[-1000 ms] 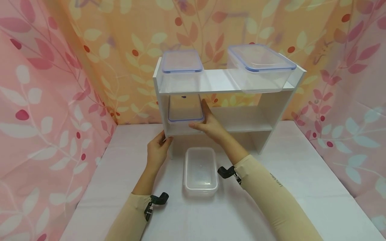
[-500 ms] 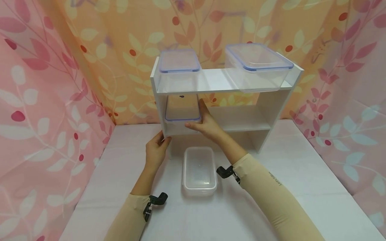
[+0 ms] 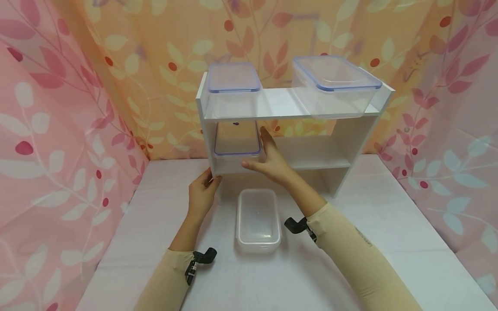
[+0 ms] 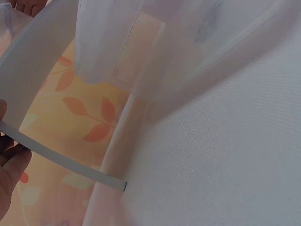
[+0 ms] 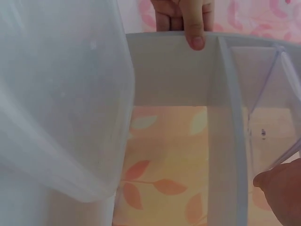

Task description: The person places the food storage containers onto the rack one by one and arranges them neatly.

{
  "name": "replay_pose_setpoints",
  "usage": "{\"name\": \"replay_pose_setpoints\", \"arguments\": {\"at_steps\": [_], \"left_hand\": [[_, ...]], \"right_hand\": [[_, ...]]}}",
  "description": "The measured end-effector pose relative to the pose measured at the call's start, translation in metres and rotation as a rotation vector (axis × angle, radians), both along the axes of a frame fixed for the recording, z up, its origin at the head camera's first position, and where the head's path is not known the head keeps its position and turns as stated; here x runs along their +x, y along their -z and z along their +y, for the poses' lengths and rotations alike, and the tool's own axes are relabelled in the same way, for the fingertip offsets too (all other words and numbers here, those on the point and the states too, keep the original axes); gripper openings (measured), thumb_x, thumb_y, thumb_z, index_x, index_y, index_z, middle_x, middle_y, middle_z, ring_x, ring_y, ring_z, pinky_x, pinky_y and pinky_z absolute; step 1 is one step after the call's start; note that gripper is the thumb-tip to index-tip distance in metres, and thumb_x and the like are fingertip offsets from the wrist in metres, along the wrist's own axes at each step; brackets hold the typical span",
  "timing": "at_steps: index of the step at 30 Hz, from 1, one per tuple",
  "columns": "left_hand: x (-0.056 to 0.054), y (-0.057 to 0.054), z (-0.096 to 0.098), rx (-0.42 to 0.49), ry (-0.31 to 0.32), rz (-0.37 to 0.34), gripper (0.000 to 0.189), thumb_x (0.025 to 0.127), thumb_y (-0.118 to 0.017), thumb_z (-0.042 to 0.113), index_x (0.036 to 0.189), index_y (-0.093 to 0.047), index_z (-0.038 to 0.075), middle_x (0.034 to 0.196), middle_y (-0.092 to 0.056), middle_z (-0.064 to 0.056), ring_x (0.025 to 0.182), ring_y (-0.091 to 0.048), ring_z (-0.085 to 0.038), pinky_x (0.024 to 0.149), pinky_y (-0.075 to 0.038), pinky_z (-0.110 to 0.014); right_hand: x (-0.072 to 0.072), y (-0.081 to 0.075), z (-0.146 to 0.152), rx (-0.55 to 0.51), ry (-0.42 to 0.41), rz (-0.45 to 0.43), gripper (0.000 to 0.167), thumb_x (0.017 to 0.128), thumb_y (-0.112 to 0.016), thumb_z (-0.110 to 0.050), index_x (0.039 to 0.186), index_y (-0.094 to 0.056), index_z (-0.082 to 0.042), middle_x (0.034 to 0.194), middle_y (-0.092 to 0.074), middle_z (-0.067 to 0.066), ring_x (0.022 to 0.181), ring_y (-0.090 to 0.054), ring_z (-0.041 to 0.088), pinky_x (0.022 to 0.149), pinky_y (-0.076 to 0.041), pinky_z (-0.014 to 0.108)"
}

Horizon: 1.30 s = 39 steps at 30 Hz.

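A white two-tier shelf [image 3: 342, 138] stands on the table. My left hand [image 3: 200, 194] pinches the front edge of its left side panel, with the thumb on the inner side in the right wrist view. On the middle board at the left sits a clear container with a blue-edged lid [image 3: 237, 140]. My right hand [image 3: 274, 164] is at that container's right side, thumb before its front and fingers extended along the side. Whether the thumb touches it, I cannot tell. A clear container with a whitish rim [image 3: 258, 220] stands on the table before the shelf.
Two clear containers with blue-rimmed lids stand on the top board: a smaller container [image 3: 234, 90] at the left and a larger container [image 3: 336, 86] at the right, jutting past the front edge. Floral curtains [image 3: 175, 86] surround the white-covered table [image 3: 389, 224].
My right hand has shifted slightly right and its fingers stand a little away from the lidded container. The left hand keeps its hold on the shelf panel.
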State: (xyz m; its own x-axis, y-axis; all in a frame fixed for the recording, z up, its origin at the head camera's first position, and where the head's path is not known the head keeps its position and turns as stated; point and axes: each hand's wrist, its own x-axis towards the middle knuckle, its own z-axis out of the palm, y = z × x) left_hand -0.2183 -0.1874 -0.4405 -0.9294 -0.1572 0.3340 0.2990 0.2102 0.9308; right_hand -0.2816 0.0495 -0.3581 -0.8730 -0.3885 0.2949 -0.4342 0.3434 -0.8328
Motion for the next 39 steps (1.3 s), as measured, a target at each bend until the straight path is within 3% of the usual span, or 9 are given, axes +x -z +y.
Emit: {"name": "replay_pose_setpoints", "arguments": {"at_steps": [7, 15, 25, 29, 33, 39], "left_hand": [[0.000, 0.001, 0.000, -0.006, -0.002, 0.015, 0.045, 0.099, -0.068, 0.006, 0.140, -0.057, -0.005, 0.138, -0.060, -0.026, 0.128, -0.061, -0.035, 0.100, -0.055, -0.028], [0.000, 0.002, 0.001, -0.005, -0.004, 0.015, 0.045, 0.099, -0.069, 0.008, 0.140, -0.058, -0.004, 0.138, -0.061, -0.025, 0.128, -0.061, -0.034, 0.101, -0.055, -0.029], [0.001, 0.002, 0.000, 0.015, 0.007, 0.008, 0.045, 0.099, -0.068, 0.007, 0.141, -0.057, -0.004, 0.141, -0.059, -0.024, 0.131, -0.059, -0.034, 0.103, -0.054, -0.028], [0.000, 0.001, 0.000, 0.005, 0.007, 0.024, 0.045, 0.099, -0.067, 0.005, 0.141, -0.056, -0.005, 0.141, -0.059, -0.025, 0.132, -0.058, -0.034, 0.103, -0.054, -0.028], [-0.001, 0.001, 0.000, 0.006, 0.001, 0.030, 0.044, 0.099, -0.067, 0.004, 0.140, -0.057, -0.006, 0.140, -0.059, -0.026, 0.131, -0.058, -0.034, 0.103, -0.054, -0.028], [0.000, 0.001, 0.001, 0.007, -0.002, 0.031, 0.043, 0.099, -0.068, 0.005, 0.139, -0.058, -0.005, 0.139, -0.060, -0.026, 0.131, -0.059, -0.033, 0.103, -0.054, -0.027]], "right_hand": [[0.014, -0.002, 0.010, -0.092, -0.019, 0.046, 0.112, 0.085, -0.086, -0.026, 0.166, -0.010, -0.015, 0.172, -0.013, 0.002, 0.158, -0.017, 0.021, 0.130, -0.019, 0.038], [0.042, 0.004, 0.028, -0.182, -0.001, 0.088, 0.097, 0.090, -0.081, -0.023, 0.164, -0.019, -0.014, 0.170, -0.021, 0.000, 0.156, -0.019, 0.014, 0.131, -0.016, 0.038], [0.076, 0.014, 0.049, -0.244, 0.004, 0.145, 0.085, 0.090, -0.080, -0.008, 0.160, -0.034, -0.020, 0.166, -0.030, -0.004, 0.156, -0.022, 0.015, 0.130, -0.018, 0.036], [0.088, 0.021, 0.058, -0.274, -0.020, 0.196, 0.083, 0.087, -0.078, 0.003, 0.158, -0.038, -0.013, 0.164, -0.034, 0.003, 0.155, -0.024, 0.018, 0.129, -0.020, 0.029], [0.100, 0.031, 0.066, -0.251, -0.035, 0.214, 0.080, 0.085, -0.079, 0.006, 0.155, -0.042, -0.009, 0.162, -0.037, 0.009, 0.154, -0.025, 0.021, 0.127, -0.023, 0.024], [0.113, 0.052, 0.077, -0.140, -0.059, 0.169, 0.082, 0.085, -0.083, -0.004, 0.155, -0.043, -0.020, 0.161, -0.038, 0.005, 0.152, -0.031, 0.021, 0.126, -0.025, 0.022]]}}
